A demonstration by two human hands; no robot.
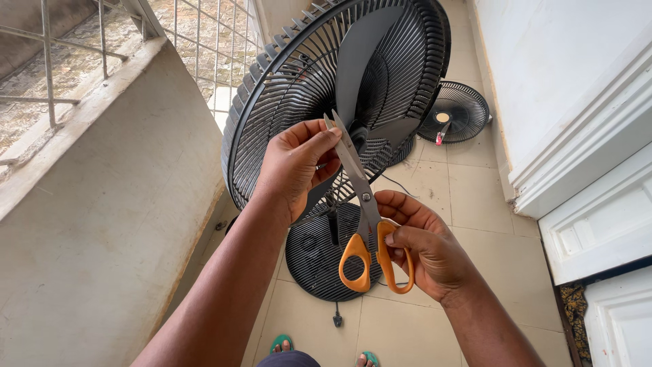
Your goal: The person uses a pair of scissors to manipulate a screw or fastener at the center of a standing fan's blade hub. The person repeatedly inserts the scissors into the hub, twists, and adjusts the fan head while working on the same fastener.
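Note:
A pair of scissors with orange handles and steel blades points up and away from me, blades together. My right hand grips the orange handle loops. My left hand pinches the blade tips between thumb and fingers. Right behind the scissors stands a black pedestal fan: its rear grille with blades faces me, tilted back, above a round black base on the tiled floor.
The fan's detached front grille lies on the tiles farther back, by a small red-handled tool. A concrete parapet with metal railing runs along the left. White door panels line the right. A plug and my sandalled feet show below.

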